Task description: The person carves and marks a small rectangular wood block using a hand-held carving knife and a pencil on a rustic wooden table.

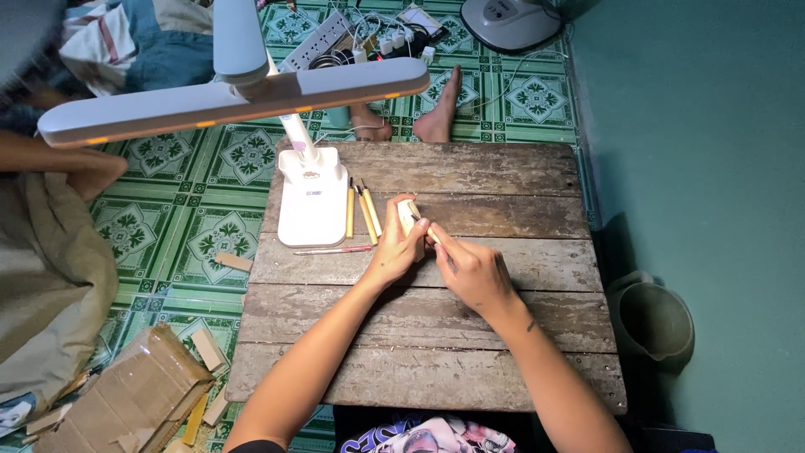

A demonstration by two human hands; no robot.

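1. On the wooden table (503, 176), near its middle, I see my left hand (396, 252) closed around a small pale block of wood (407, 214); the fingers wrap its lower part and the top end sticks out above them.
2. My right hand (471, 270) sits just beside it, pinched shut on a thin tool (429, 235) whose tip touches the block where the two hands meet.
3. The block lies between both grips, right of three yellow-handled tools (363, 210) that lie side by side, and well clear of the table edges.
4. I cannot make out the tool's tip or the block's worked face; the fingers cover most of both, and the lower part of the block is hidden in the left palm.
5. The lamp's base (312, 201) stands at the table's far left, a red pencil (333, 250) lying just in front of it. The lamp's long head (235, 96) crosses the upper left of the view and hides the floor behind it.
6. Bare planks lie open to the right and towards me. Beyond the far edge a person's feet (436, 117) rest on the green tiled floor (201, 235); a grey bucket (652, 319) stands right of the table, against the wall.
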